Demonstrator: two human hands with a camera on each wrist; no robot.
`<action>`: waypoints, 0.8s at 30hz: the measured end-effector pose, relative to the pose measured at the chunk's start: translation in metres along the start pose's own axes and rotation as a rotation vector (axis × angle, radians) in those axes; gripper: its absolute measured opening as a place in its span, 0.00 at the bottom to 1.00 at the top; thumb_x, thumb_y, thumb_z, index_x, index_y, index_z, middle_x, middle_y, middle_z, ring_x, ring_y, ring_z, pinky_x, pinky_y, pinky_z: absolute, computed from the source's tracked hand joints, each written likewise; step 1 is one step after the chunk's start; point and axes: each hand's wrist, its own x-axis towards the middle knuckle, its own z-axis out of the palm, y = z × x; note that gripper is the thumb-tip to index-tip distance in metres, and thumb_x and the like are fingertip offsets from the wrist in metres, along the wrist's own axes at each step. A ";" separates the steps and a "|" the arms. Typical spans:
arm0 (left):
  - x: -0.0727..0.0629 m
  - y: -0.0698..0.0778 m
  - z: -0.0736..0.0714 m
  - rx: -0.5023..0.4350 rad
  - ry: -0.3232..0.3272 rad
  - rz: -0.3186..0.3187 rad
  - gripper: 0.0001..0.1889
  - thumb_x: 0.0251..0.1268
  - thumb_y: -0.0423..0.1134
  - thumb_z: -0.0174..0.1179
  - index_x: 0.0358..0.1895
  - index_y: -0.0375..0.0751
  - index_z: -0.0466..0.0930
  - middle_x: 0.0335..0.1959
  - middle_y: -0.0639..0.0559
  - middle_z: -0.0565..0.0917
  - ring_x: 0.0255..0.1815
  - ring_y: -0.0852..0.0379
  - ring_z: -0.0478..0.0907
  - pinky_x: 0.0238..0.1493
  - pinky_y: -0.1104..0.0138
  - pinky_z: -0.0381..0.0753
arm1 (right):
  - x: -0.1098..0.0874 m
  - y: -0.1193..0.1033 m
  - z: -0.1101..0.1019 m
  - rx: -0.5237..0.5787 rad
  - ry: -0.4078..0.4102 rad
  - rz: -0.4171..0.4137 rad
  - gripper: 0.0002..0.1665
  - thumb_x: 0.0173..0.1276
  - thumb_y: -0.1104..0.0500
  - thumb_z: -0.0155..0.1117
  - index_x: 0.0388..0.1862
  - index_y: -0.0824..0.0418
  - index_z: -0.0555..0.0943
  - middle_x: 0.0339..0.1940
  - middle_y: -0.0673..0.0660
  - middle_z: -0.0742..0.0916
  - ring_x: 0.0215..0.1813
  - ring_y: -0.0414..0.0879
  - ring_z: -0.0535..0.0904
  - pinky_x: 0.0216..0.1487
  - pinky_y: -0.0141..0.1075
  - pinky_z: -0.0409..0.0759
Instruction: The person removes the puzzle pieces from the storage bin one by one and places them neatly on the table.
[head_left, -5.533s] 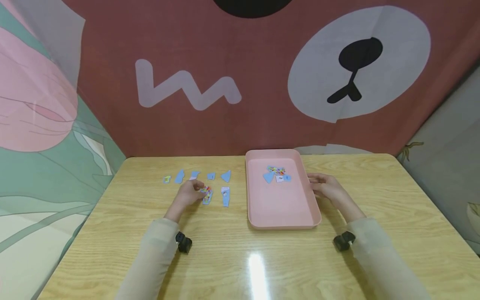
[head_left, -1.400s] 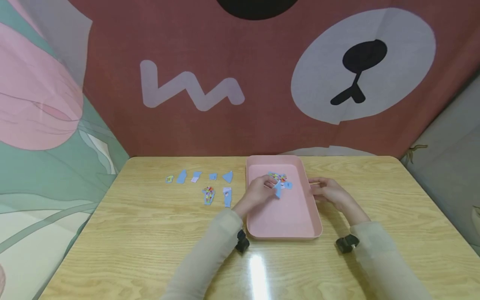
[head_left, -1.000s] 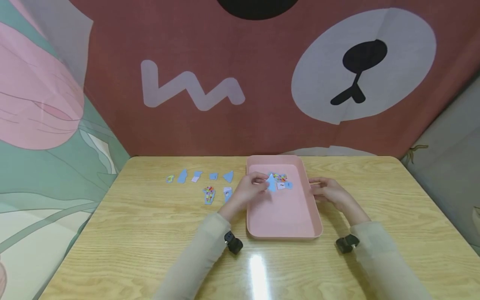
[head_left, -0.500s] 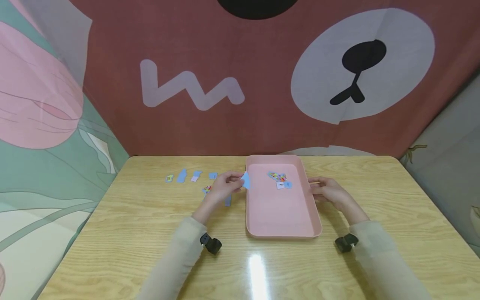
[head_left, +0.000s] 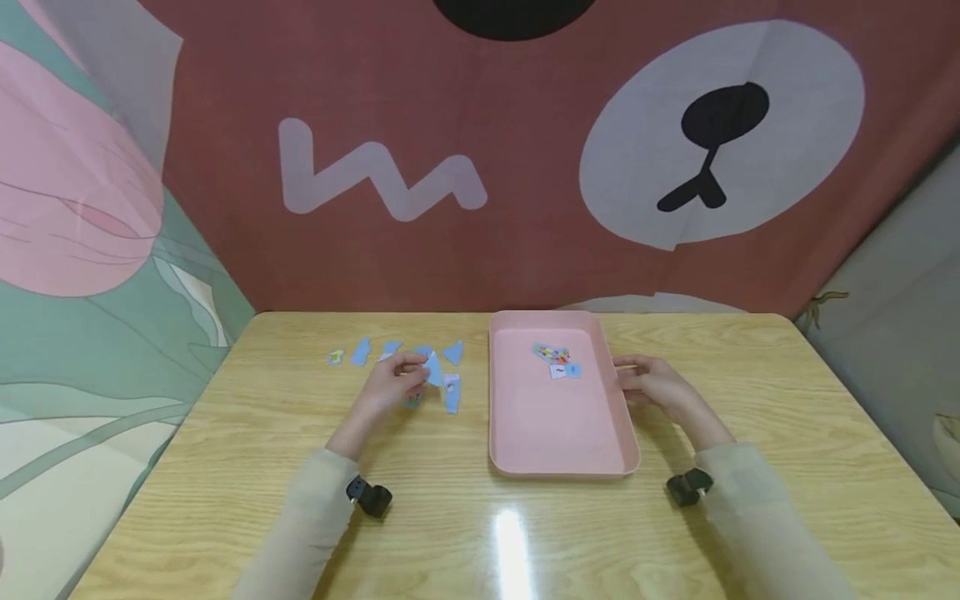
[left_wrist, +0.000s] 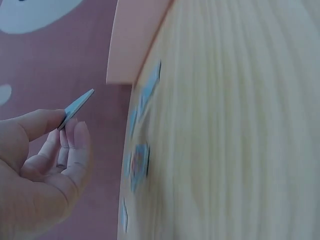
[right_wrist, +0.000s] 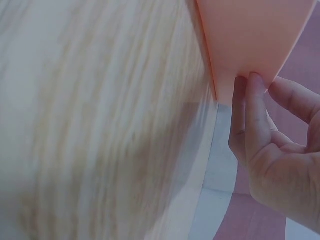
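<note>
"What is being held?"
"A thin, flat, light-blue, roughly triangular piece (head_left: 433,369). The left hand (head_left: 388,385) pinches it between thumb and fingertips, and the left wrist view shows it raised clear of the pale, wood-grained table (head_left: 225,475)."

"What lies around that hand?"
"Under the fingertips, partly hidden, is a multicoloured piece with a blue edge (head_left: 415,398). Just right of the fingers lies a long blue-and-white piece (head_left: 452,395). Beyond the hand runs a row: from the left, a small green-and-yellow piece (head_left: 336,357), a tall blue piece (head_left: 362,352), two partly covered blue pieces, then a blue triangle (head_left: 453,353) beyond and right of the fingertips."

"And the other hand?"
"The right hand (head_left: 663,390) has its fingers extended, fingertips touching the outer wall of a pink, rectangular, round-cornered tray (head_left: 562,429). The tray sits left of that hand, well apart from the left one."

"Anything in the tray?"
"Left of the right hand, towards the far end: a long multicoloured piece (head_left: 553,353), and nearer, a white square with a dark mark (head_left: 558,372) beside a small blue piece (head_left: 573,371)."

"Beyond both hands?"
"A dark-red cloth (head_left: 405,267) with a white zigzag."
</note>
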 end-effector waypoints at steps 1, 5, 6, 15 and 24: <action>-0.001 -0.002 -0.004 0.000 0.014 -0.012 0.20 0.70 0.37 0.53 0.61 0.31 0.70 0.52 0.38 0.76 0.50 0.46 0.80 0.55 0.63 0.82 | 0.000 0.000 0.000 -0.001 0.000 0.000 0.33 0.72 0.64 0.51 0.70 0.78 0.55 0.60 0.73 0.74 0.44 0.33 0.80 0.50 0.29 0.82; -0.005 -0.009 -0.019 0.010 0.043 -0.032 0.20 0.70 0.36 0.53 0.61 0.30 0.70 0.51 0.40 0.76 0.48 0.52 0.79 0.54 0.64 0.82 | 0.000 0.000 0.000 -0.002 -0.002 -0.001 0.33 0.72 0.65 0.52 0.70 0.78 0.55 0.60 0.74 0.74 0.44 0.33 0.81 0.49 0.29 0.83; -0.005 -0.010 -0.023 0.008 0.047 -0.035 0.20 0.70 0.36 0.53 0.61 0.30 0.70 0.51 0.40 0.76 0.48 0.52 0.79 0.54 0.64 0.82 | 0.000 -0.001 0.000 -0.001 -0.003 -0.001 0.33 0.72 0.65 0.52 0.70 0.78 0.55 0.60 0.74 0.74 0.44 0.33 0.81 0.49 0.29 0.83; -0.008 -0.023 -0.042 0.019 0.059 -0.051 0.20 0.70 0.34 0.53 0.60 0.25 0.69 0.49 0.39 0.78 0.41 0.64 0.78 0.52 0.65 0.83 | 0.000 -0.001 -0.001 0.005 0.000 -0.004 0.33 0.72 0.65 0.51 0.70 0.78 0.55 0.61 0.75 0.74 0.46 0.35 0.81 0.50 0.30 0.83; -0.007 -0.030 -0.050 0.082 0.083 -0.087 0.19 0.69 0.32 0.53 0.59 0.24 0.69 0.50 0.36 0.78 0.38 0.67 0.75 0.45 0.72 0.83 | 0.001 0.003 -0.001 0.011 0.001 -0.005 0.32 0.72 0.65 0.51 0.70 0.78 0.55 0.61 0.74 0.75 0.46 0.35 0.81 0.51 0.31 0.83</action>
